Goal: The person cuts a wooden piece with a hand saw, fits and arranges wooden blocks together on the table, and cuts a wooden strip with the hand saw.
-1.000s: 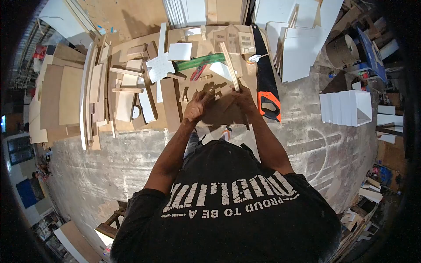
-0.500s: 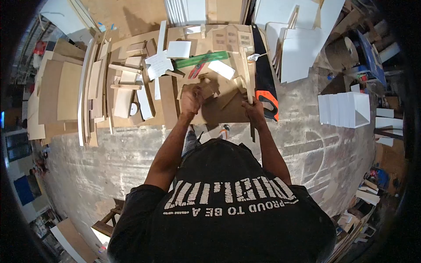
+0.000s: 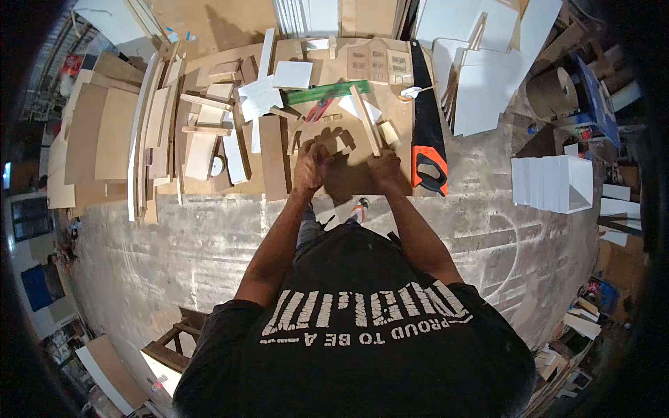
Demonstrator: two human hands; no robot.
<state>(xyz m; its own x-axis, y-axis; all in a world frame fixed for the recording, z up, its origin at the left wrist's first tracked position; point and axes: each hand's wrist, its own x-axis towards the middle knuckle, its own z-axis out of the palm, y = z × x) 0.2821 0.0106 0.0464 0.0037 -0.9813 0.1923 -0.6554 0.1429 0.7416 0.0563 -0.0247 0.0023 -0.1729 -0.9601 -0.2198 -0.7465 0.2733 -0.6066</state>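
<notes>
My right hand [image 3: 385, 171] is closed around the near end of a pale wooden strip [image 3: 365, 120], which tilts up and to the left over the board. To its left, my left hand [image 3: 311, 167] has its fingers curled in; what they hold, if anything, is hidden. Small wooden pieces [image 3: 338, 141] lie just beyond the left hand. A small wood block [image 3: 389, 133] rests close to the strip. Right of my right hand lies a handsaw [image 3: 426, 111] with a black blade and an orange handle.
A green strip [image 3: 324, 93], a red tool [image 3: 320, 109] and a paper sheet [image 3: 260, 97] lie on the wooden worktop [image 3: 237, 59]. Wood offcuts [image 3: 205, 132] crowd its left side. White panels [image 3: 488, 87] lean at the right, above a white box-like stack [image 3: 550, 184].
My right hand has moved left, away from the saw handle, and the strip in it now tilts leftward. My left hand stays near the small pieces. The view has shifted slightly.
</notes>
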